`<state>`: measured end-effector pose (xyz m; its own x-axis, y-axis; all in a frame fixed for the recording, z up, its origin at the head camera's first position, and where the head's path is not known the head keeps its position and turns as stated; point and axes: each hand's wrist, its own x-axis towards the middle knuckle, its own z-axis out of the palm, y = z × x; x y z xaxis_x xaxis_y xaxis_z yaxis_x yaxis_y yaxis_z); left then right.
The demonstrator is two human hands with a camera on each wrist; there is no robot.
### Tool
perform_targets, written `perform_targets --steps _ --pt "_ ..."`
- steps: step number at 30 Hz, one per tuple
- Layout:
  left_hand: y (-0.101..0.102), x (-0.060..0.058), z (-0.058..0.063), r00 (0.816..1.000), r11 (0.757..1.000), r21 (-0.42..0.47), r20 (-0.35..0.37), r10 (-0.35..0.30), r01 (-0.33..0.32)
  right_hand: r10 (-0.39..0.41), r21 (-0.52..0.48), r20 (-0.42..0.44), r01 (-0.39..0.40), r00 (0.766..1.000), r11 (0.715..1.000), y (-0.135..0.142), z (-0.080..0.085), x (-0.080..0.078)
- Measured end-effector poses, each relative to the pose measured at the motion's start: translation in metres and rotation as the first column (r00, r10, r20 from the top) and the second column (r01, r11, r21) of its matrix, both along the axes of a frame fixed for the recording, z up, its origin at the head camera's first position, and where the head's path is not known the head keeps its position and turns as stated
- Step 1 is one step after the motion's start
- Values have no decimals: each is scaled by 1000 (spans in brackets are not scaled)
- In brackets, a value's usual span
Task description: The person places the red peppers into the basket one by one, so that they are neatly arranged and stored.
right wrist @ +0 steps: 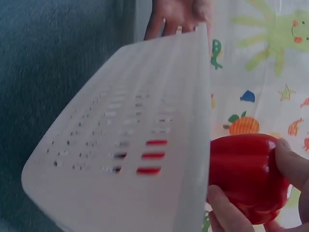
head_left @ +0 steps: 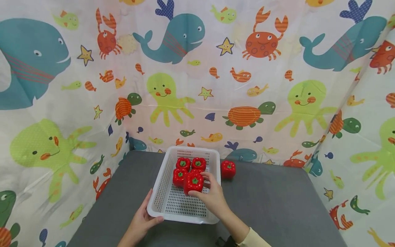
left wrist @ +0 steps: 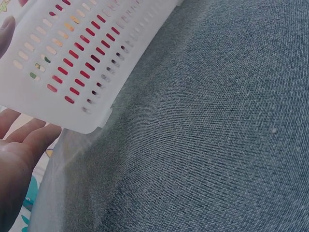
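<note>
A white perforated plastic basket sits on the dark table with several red bell peppers grouped toward its back and left. My right hand pinches another red bell pepper between thumb and fingers, over the basket's middle and partly covering a pepper behind it. In the right wrist view this bell pepper shows above the basket's rim. At the basket's front left corner, my left hand holds on, thumb by the front rim and fingers along the left side. The left wrist view shows its fingers against the basket wall.
One more red bell pepper stands on the table just right of the basket, near the back edge. Curtains printed with sea animals rise behind the table and on both sides.
</note>
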<state>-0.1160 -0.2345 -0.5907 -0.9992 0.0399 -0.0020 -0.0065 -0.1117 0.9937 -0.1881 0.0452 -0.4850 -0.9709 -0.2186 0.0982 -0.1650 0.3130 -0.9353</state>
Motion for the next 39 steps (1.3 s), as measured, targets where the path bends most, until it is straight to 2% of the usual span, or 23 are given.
perform_targets --steps 5,9,13,19,30,39 --pt "-1 -2 -1 1000 1000 -2 -22 1 -1 17 26 -1 -17 1000 1000 -14 -2 0" --pt "-3 -3 -1 999 1000 -6 -26 22 -22 13 75 20 -15 1000 997 -27 -11 -3" --pt "-3 -3 -3 999 1000 -9 13 30 -30 -8 135 55 1 998 991 -37 -21 -6" --pt "-3 -2 -4 999 1000 -3 34 31 -31 -13 153 87 0 996 988 -47 -32 -8" --pt "0 -1 -1 999 999 -3 35 34 -34 -39 285 104 8 994 959 -63 -39 -5" --pt "1 0 -2 1000 1000 -4 16 23 -23 -58 332 120 15 991 943 -73 -44 -5"
